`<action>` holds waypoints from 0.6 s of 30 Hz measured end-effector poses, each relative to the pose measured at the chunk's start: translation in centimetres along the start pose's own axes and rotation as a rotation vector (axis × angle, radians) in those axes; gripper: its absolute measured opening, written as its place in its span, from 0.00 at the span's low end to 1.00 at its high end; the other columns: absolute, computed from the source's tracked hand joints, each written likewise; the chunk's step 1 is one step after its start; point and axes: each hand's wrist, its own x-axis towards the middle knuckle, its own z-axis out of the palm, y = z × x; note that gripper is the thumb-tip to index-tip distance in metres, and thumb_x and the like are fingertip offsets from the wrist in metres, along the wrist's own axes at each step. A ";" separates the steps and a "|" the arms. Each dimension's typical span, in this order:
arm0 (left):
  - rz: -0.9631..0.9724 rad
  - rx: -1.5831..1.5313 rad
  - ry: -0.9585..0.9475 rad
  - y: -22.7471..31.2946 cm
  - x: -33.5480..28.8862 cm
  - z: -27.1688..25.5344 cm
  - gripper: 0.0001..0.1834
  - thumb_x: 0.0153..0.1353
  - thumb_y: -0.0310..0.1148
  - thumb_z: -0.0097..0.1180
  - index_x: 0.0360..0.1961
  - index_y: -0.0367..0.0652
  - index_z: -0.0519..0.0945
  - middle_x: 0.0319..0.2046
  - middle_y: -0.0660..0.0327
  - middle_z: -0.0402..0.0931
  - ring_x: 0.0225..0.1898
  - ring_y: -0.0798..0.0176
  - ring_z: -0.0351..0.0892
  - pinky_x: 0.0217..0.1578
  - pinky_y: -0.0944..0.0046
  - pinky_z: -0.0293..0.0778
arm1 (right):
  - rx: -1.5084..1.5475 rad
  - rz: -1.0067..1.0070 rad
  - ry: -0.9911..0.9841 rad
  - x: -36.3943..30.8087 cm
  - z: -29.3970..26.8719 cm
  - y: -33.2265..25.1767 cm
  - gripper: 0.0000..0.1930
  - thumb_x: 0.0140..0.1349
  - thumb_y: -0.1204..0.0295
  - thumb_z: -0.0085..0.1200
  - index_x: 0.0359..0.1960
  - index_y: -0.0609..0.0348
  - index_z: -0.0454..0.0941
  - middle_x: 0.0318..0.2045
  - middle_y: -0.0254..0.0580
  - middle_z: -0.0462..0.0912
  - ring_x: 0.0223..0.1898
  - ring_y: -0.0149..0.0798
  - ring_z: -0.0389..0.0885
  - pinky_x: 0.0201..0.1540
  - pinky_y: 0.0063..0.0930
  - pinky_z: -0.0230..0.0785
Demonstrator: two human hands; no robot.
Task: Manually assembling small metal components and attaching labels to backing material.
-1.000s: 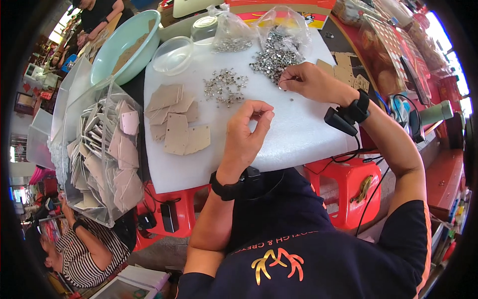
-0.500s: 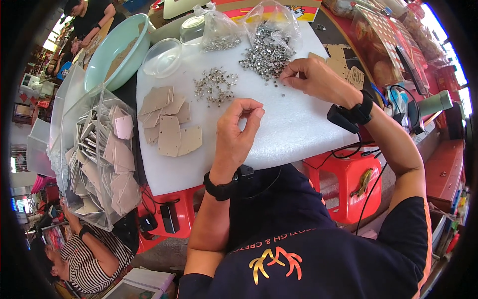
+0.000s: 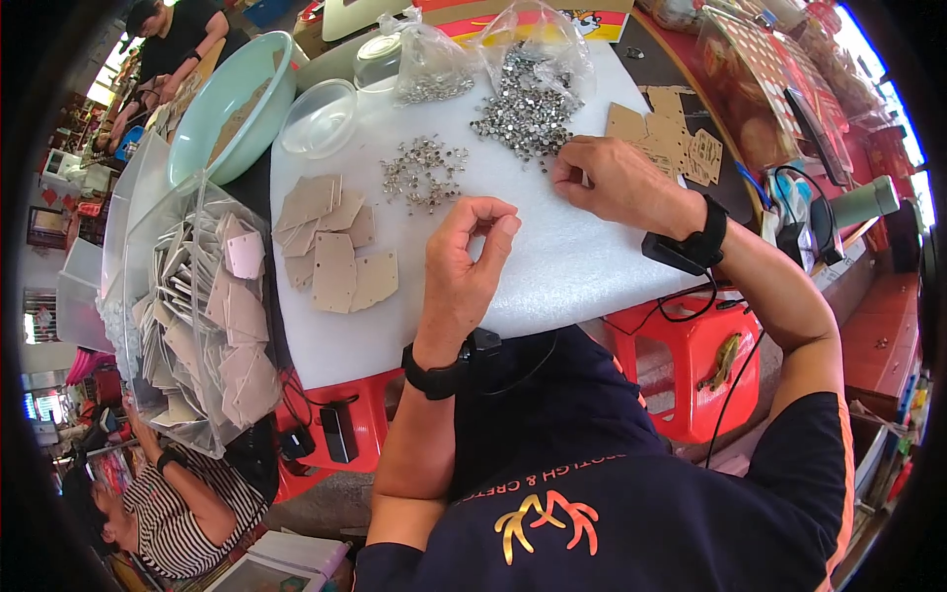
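My left hand (image 3: 464, 257) is raised over the white foam sheet (image 3: 562, 276), thumb and forefinger brought together in a pinch. Whatever lies between those tips is too small to make out. My right hand (image 3: 631, 187) rests low at the near edge of a heap of small round shiny metal pieces (image 3: 523, 113), its fingers curled and their tips partly hidden. Beyond my left hand lies a looser scatter of small metal studs (image 3: 424, 173). Several beige card pieces with small holes (image 3: 335, 266) overlap to the left of that hand.
A clear bin (image 3: 202, 306) of similar cards stands left of the sheet, below a pale green basin (image 3: 281, 59). Plastic bags (image 3: 434, 64) and a clear round tub (image 3: 318, 118) sit at the back. Brown card (image 3: 641, 128) lies right. Two other people are at the left.
My right hand has shifted slightly down and its fingers have curled further beside the metal heap. My left hand has barely moved and keeps its pinch.
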 end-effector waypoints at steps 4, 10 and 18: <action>0.013 0.006 0.005 -0.1 -0.1 0.0 0.06 0.69 0.26 0.55 0.44 0.37 0.76 0.38 0.64 0.78 0.42 0.73 0.77 0.47 0.72 0.71 | -0.061 0.034 0.008 0.4 -0.3 0.4 0.06 0.59 0.75 0.57 0.33 0.66 0.79 0.32 0.51 0.82 0.34 0.50 0.83 0.39 0.39 0.73; 0.043 -0.056 0.073 -0.4 -0.1 0.3 0.05 0.64 0.24 0.59 0.40 0.36 0.79 0.33 0.63 0.80 0.35 0.71 0.76 0.40 0.69 0.74 | -0.039 -0.098 0.111 2.5 -1.3 -1.7 0.07 0.59 0.72 0.53 0.31 0.64 0.80 0.30 0.52 0.82 0.35 0.57 0.81 0.39 0.46 0.73; 0.060 0.009 0.013 -0.1 -0.1 0.2 0.05 0.68 0.25 0.56 0.42 0.37 0.77 0.36 0.64 0.78 0.39 0.74 0.76 0.43 0.72 0.72 | -0.103 -0.110 -0.028 8.3 2.1 -1.8 0.08 0.61 0.72 0.54 0.37 0.64 0.82 0.34 0.50 0.83 0.38 0.56 0.81 0.43 0.43 0.74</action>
